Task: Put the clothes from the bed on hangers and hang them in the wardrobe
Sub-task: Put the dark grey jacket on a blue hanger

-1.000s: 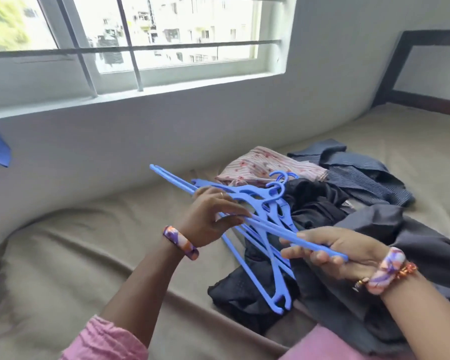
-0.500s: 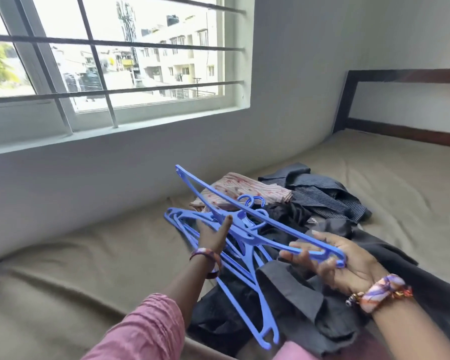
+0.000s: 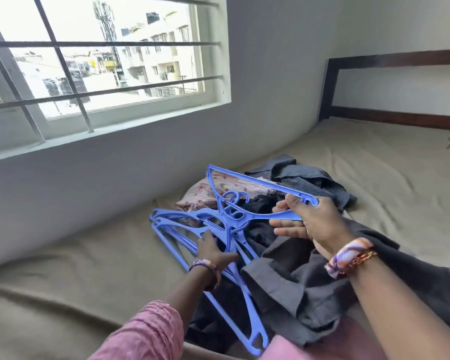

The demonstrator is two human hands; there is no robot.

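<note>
At the bottom of the frame a pink crinkled sleeve [image 3: 143, 331] is reaching up from lower left, and pink cloth is also showing along the bottom edge. Just above it, toward lower centre, a grey shirt [image 3: 291, 281] of matte woven cloth is lying crumpled on the bed [image 3: 88, 255], which is wearing a smooth tan sheet with soft folds. The left hand [image 3: 213, 252], with a patterned band on its wrist, is resting on a stack of hangers [image 3: 192, 237], fingers curling over the thin blue plastic bars; the stack is lying partly on the sheet and partly across dark clothes, one long arm stretching down to the bottom centre. To the right of centre the right hand [image 3: 309, 219], wearing a patterned bracelet with a gold-coloured chain, is gripping one end of a single hanger [image 3: 244, 203], thumb over the top bar and fingers under the lower one, lifting it clear above the stack; it is blue, glossy, triangular with a small hook. Beyond, near centre, a black garment [image 3: 260, 203], a pale pink patterned garment [image 3: 213, 188] and a dark pinstriped shirt [image 3: 304, 178] are lying bunched together. At upper right a dark wooden headboard [image 3: 395, 62] is standing against the wall; at upper left a barred window [image 3: 101, 61] is showing buildings.
</note>
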